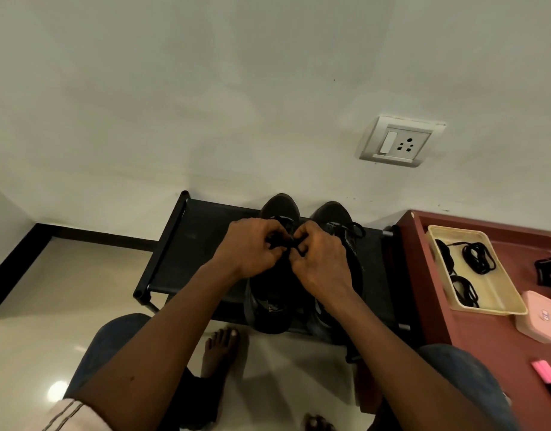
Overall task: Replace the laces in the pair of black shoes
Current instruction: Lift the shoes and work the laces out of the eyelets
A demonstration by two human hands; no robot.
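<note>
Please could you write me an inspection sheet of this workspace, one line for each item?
Surface: black rack; both shoes stand on its top.
Job's things: left shoe and right shoe side by side, toes toward the wall; spare laces coiled in a cream tray.
Clutter: pink box, pink marker and a small black object on the red-brown table.
Hands: left hand and right hand both pinch a black lace over the left shoe.
Cables: nothing seen.
Surroundings: white wall with a socket plate; glossy tiled floor.
</note>
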